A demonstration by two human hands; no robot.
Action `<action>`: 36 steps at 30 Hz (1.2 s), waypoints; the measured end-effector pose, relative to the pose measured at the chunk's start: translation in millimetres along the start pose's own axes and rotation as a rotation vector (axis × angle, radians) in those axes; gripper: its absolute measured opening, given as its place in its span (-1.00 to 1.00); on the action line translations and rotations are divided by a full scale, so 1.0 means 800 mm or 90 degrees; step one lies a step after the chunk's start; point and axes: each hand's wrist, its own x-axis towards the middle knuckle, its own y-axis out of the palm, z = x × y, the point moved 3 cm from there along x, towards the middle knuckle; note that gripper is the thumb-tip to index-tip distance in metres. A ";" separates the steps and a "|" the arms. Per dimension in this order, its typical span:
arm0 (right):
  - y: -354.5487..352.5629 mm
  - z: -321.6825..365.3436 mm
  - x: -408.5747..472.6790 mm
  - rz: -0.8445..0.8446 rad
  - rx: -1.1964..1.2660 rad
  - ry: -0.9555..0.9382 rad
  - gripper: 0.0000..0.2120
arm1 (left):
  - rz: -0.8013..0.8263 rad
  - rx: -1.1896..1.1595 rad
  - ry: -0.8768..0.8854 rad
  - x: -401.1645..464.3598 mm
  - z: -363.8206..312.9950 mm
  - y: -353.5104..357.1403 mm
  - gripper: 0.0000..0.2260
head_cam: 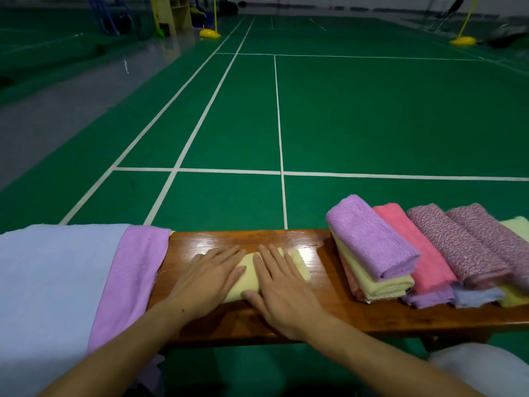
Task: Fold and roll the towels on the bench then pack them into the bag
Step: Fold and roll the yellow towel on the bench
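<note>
Towels lie across the whole bench [286,316], and the work sits in the middle. At the far left a blue cloth [48,282] hangs spread over the end of the bench, with a lilac cloth [134,276] lying flat just beside it, partly tucked under; both look unfolded. Next comes the left hand [204,279], fingers straight and flat, pressing down on the near left part of a yellow towel [299,266] that is already partly rolled or folded on the bare wood. The right hand [282,290] lies flat too, fingers spread and pointing away, covering most of the towel's middle; neither hand grips anything. To the right, well apart from the hands, sits a pile of finished rolls [372,247]: a lilac one on top of yellow and pink ones, then a pink one, then two speckled mauve rolls [455,245], with more yellow at the edge. No bag is in view, so packing seems some way off. To roll this towel well, both palms should push forward evenly with steady downward pressure, keeping the ends level so the roll does not cone. How tight the roll is I cannot quite tell, since the hands hide it.
</note>
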 end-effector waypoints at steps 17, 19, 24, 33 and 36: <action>-0.034 -0.031 0.003 -0.058 -0.024 0.185 -0.43 | 0.245 -0.333 -0.092 0.035 0.023 -0.018 -0.62; -0.033 -0.035 0.004 -0.037 0.037 0.190 -0.41 | 0.243 -0.363 -0.064 0.034 0.017 -0.020 -0.64; -0.059 -0.035 0.012 -0.009 0.408 0.144 -0.72 | 0.234 -0.598 -0.054 0.025 0.007 -0.035 -0.69; -0.073 -0.036 0.004 0.095 0.901 0.234 -0.71 | 0.278 -0.780 -0.033 0.017 0.007 -0.065 -0.52; -0.080 -0.037 -0.002 0.087 0.960 0.268 -0.73 | 0.298 -0.789 -0.030 0.020 0.009 -0.070 -0.53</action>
